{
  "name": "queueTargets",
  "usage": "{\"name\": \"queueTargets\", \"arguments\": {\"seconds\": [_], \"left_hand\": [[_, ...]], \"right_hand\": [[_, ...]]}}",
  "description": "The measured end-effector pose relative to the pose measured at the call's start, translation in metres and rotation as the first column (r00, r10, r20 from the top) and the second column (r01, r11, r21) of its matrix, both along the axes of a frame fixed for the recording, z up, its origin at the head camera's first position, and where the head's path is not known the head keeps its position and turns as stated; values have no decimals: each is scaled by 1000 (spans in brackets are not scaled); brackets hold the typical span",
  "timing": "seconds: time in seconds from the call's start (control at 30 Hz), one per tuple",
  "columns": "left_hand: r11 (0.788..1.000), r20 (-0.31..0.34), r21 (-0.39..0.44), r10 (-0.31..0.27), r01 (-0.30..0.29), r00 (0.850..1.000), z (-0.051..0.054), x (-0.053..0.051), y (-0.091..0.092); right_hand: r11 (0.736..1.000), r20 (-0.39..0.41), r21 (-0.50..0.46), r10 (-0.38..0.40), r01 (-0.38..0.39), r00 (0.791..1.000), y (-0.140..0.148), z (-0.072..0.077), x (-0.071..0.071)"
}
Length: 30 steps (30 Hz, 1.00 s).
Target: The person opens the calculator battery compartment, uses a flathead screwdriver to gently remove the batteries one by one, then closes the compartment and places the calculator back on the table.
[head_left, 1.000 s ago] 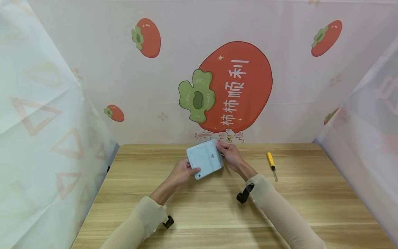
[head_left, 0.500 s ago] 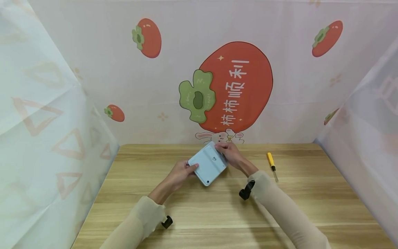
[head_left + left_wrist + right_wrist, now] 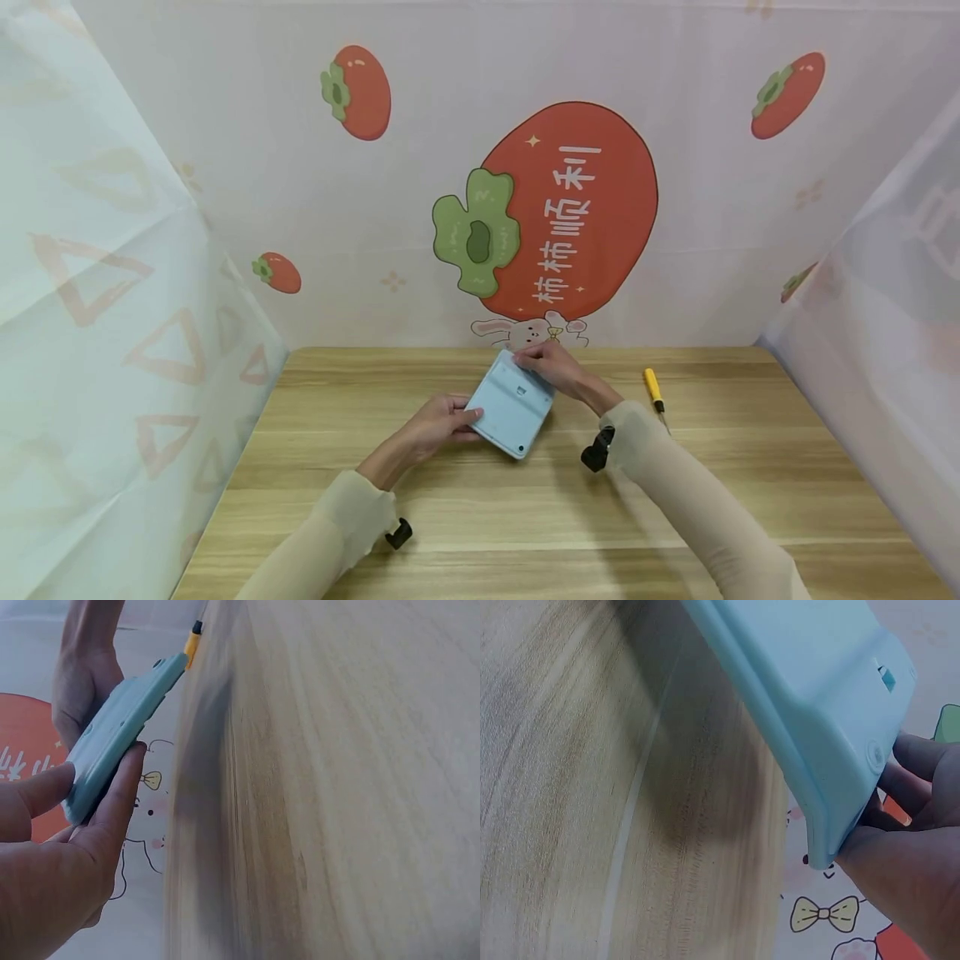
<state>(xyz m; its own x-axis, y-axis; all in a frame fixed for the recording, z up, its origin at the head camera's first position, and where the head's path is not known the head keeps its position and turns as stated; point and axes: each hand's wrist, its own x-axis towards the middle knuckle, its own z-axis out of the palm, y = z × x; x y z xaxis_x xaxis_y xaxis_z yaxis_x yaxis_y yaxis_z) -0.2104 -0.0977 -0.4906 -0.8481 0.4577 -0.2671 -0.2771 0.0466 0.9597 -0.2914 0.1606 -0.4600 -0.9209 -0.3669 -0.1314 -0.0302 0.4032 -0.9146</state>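
My two hands hold a pale blue plastic case (image 3: 512, 417) up over the worktop (image 3: 487, 525), near its far edge; in both wrist views there is a gap between case and wood, with a soft shadow below. My left hand (image 3: 438, 427) grips the left side, thumb laid on the upward face and fingers beneath. My right hand (image 3: 553, 368) holds the far end with bent fingers at its edge; the case hides part of those fingertips.

The case is tilted, its flat face turned up at me. Along the end by my right hand runs a thicker, raised section with a small slot (image 3: 886, 678) in it and a round mark (image 3: 875, 756) near the corner. A dark dot (image 3: 521, 448) sits at the corner nearest me.

Off to my right lies a screwdriver (image 3: 653, 388) with a yellow handle, its metal shaft pointing toward my right sleeve (image 3: 686, 479). Behind the worktop hangs a pale backdrop (image 3: 412, 183) printed with red persimmons, the biggest one (image 3: 607, 208) carrying white characters.
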Motion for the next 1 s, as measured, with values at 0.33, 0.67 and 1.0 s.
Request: {"name": "queueTargets", "arguments": {"seconds": [0.33, 0.67, 1.0], "left_hand": [[995, -30, -87, -51, 48, 998, -10, -1, -1], [983, -62, -160, -104, 93, 993, -16, -3, 1], [962, -96, -245, -149, 122, 984, -20, -2, 1]], "right_hand": [[975, -115, 189, 140, -116, 983, -7, 2, -3], [926, -220, 333, 258, -176, 941, -20, 4, -7], [900, -290, 373, 343, -225, 893, -28, 5, -5]]}}
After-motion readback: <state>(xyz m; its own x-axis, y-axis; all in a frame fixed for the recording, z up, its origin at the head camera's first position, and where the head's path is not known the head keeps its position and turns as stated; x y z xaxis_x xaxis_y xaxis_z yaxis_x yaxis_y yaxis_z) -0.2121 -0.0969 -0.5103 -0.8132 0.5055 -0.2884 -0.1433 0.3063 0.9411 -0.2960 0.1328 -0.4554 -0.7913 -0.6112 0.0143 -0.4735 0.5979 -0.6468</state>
